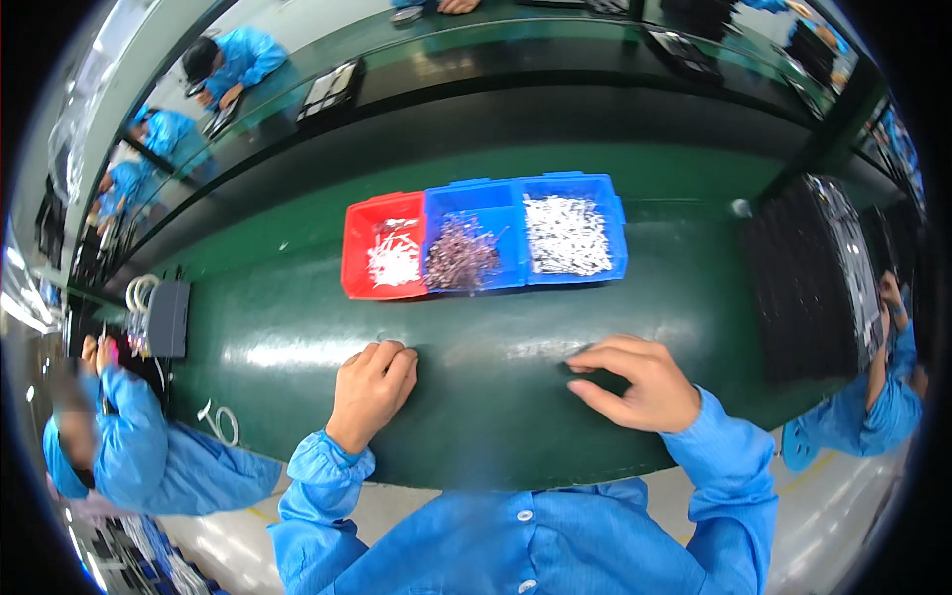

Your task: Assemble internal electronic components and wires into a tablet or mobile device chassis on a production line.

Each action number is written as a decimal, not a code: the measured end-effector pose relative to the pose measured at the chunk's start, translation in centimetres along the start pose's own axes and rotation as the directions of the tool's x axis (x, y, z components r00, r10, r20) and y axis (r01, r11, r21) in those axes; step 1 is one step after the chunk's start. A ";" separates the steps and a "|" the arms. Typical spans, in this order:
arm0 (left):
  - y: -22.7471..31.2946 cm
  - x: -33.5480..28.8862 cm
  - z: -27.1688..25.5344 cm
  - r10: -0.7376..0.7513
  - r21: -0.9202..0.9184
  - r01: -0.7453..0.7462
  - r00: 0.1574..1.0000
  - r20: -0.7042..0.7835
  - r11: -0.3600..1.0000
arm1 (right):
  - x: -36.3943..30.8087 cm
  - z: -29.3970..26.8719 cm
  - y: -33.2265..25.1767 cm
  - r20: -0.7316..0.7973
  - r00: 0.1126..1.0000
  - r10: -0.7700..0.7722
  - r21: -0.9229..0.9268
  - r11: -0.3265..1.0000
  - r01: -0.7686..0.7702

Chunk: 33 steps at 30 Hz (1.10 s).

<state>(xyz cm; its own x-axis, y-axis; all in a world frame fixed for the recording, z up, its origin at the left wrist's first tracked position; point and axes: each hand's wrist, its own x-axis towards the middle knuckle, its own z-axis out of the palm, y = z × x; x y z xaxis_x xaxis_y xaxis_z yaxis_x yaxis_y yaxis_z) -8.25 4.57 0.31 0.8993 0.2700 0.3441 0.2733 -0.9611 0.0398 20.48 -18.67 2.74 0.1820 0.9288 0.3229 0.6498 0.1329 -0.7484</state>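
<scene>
My left hand (373, 393) rests low over the green table (486, 397), fingers curled inward. Its fingertips are partly hidden, so whether it holds anything small cannot be seen. To the right, my right hand (643, 383) has its thumb and fingers apart, with no object visible between them. Beyond both hands stand three joined bins. The red bin (351, 268) holds thin white sticks (395, 260). In the middle blue bin (506, 213) lies a heap of thin brownish pieces (462, 252). Small white pieces with dark specks (567, 236) fill the right blue bin (619, 243).
A tall stack of black trays (803, 283) stands at the right. On the left are a grey box (169, 319) with cables and a looped white cable (226, 424) by the table edge. A shelf frame (476, 84) runs across the back. Co-workers in blue sit around.
</scene>
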 end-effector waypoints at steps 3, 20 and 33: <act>3.1 3.1 -0.6 -0.144 -0.627 0.176 0.984 0.102 0.759 | 1.1 2.5 1.2 -0.019 1.000 -0.009 0.175 0.984 0.012; 9.1 5.4 6.3 -0.351 -0.966 0.255 0.901 0.254 -0.044 | 0.8 7.8 1.5 -0.303 0.928 0.218 0.403 0.911 -0.083; 9.0 4.8 6.6 -0.350 -0.977 0.214 0.914 0.206 -0.017 | 1.1 7.9 1.4 -0.434 0.898 0.066 0.193 0.981 0.021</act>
<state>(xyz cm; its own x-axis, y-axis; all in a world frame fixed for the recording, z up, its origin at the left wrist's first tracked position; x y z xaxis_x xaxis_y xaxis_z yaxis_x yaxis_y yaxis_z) 0.82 -2.43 -3.91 0.7965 0.5950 0.1076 -0.1461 0.0167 0.9891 15.73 -14.73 -2.53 0.5271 0.6929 0.4920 0.4989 0.2164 -0.8392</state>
